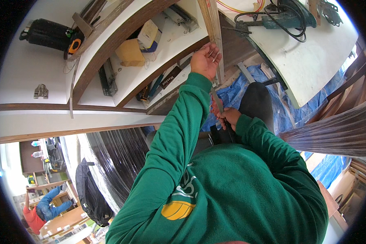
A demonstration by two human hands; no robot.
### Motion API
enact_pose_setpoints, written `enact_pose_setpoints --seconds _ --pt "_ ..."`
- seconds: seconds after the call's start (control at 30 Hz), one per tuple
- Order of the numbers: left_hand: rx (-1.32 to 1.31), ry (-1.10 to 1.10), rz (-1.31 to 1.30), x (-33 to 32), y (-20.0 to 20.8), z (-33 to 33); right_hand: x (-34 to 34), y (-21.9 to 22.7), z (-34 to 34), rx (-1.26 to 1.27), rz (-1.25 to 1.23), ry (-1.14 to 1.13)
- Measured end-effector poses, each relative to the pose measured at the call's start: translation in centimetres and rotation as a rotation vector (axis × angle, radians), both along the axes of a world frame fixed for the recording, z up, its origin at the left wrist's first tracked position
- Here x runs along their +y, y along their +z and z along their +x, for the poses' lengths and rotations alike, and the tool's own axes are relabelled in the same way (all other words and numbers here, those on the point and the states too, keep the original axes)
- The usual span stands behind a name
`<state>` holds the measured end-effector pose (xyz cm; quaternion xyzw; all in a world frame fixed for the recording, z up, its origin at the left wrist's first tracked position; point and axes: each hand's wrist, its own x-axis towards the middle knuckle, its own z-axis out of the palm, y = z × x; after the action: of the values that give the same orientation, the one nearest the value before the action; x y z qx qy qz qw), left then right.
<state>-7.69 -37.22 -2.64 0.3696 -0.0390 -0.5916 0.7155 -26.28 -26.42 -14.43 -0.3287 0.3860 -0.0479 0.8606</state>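
My left hand (206, 61) is raised palm up beside an upright wooden post (212, 24) of the cabinet. Its fingers are loosely curled and somewhat apart, with nothing visible in them; whether they touch the post I cannot tell. Lower down and close to my body, my right hand (230, 117) is closed around a narrow flat metal tool (217, 101). The tool's blade points up toward my left forearm, and its dark lower end shows below the fingers. Its exact kind is not clear. My knee, in dark trousers (256, 103), is just right of that hand.
Curved white cabinet shelves (95, 51) hold an opened carton (148, 34), metal drawer slides (107, 77) and a tape measure (74, 46). A corded power tool (278, 20) lies on a white panel (313, 53). Blue tarpaulin (286, 97) covers the floor. Another person (49, 205) is at far lower left.
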Motion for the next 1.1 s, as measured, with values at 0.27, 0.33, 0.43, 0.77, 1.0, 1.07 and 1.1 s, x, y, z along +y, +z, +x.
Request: enact_pose_setpoints --seconds 0.27,0.33,0.43,0.77,1.0,1.07,1.1 --pt "-0.046 0.040 -0.011 1.5 0.1 0.2 -0.1 0.3 -0.3 0.014 0.001 -0.009" --pt "-0.041 0.077 0.001 2.1 0.1 0.4 -0.1 0.3 -0.4 -0.002 -0.003 -0.010" --pt "-0.027 0.124 0.021 3.0 0.2 1.0 0.0 0.1 -0.4 -0.014 0.045 -0.046" --pt "0.004 0.216 0.024 5.0 0.1 2.3 0.0 -0.4 -0.3 0.029 0.000 -0.011" --pt "0.079 0.188 -0.025 5.0 0.9 3.0 0.1 0.2 0.0 0.025 -0.026 0.015" --pt "0.073 0.166 -0.028 4.7 0.9 3.0 0.2 0.4 0.1 0.037 -0.018 0.011" --pt "0.074 0.153 -0.028 4.5 0.9 3.0 0.3 0.5 0.1 0.044 -0.011 0.004"
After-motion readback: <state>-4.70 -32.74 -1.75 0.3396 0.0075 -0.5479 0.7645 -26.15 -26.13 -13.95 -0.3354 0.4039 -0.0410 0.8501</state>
